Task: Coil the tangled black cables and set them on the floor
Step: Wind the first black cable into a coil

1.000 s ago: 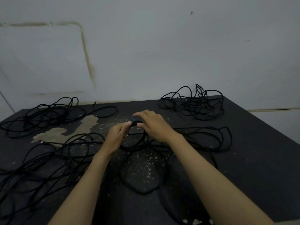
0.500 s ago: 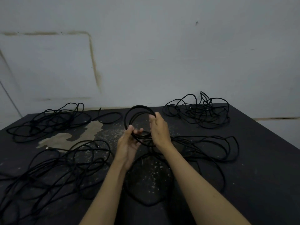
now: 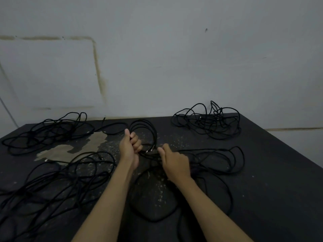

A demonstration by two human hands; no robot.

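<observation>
Loose black cable loops lie on the dark floor nearest the camera, between the forearms. Beyond them, the right hand pinches a cable strand low over the floor. Left of it, the left hand curls around a small upright coil, which rises above its fingers. Farther off, tangled cable piles lie by the white wall.

Cable tangles ring bare floor rightward.
</observation>
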